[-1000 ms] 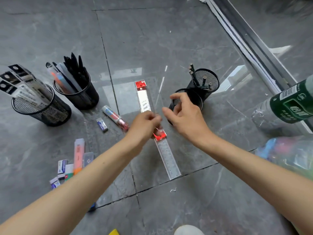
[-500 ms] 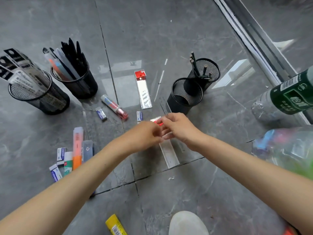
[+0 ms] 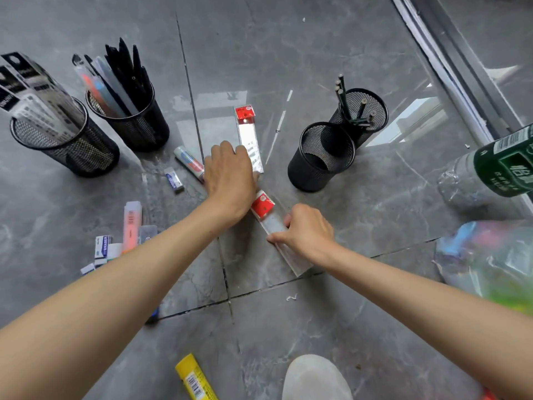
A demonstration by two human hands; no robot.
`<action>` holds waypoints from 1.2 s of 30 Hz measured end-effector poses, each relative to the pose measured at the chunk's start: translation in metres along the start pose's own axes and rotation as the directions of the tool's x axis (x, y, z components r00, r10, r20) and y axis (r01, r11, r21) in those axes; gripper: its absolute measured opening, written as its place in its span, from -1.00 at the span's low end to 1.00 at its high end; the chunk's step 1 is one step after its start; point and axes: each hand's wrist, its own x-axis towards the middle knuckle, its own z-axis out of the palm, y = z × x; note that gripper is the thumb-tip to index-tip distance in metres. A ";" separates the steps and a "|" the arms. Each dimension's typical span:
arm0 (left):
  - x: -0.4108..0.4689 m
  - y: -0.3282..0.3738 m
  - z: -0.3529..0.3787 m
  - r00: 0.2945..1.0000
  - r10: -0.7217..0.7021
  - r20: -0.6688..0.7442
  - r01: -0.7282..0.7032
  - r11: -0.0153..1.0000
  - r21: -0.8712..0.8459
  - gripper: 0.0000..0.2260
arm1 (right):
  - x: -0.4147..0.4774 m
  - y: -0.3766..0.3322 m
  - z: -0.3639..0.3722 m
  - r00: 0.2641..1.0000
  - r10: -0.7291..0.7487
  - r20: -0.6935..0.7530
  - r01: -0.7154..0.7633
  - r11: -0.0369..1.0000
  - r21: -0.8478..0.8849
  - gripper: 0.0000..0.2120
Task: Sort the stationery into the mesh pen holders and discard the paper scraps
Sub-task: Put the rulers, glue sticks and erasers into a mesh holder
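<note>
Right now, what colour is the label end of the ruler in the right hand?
Red label on the clear ruler; head view shows it best.

Both arms reach forward, left hand [image 3: 230, 180] palm-down, right hand [image 3: 307, 232] curled in a grip.

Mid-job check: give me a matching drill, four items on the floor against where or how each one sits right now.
Items:
A far-left holder
B front-right holder
C near ruler
D yellow stick

States:
1 gripped by the right hand
2 nothing visible inside
3 lying by the view's bottom edge
4 holds packaged cards

Pairs: A-4, B-2, C-1, D-3
</note>
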 end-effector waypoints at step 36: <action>-0.109 -0.040 -0.047 0.765 -0.008 0.643 0.586 0.423 -0.692 -0.81 | -0.011 -0.060 0.007 0.892 -0.048 0.450 -0.412 0.325 0.851 -0.90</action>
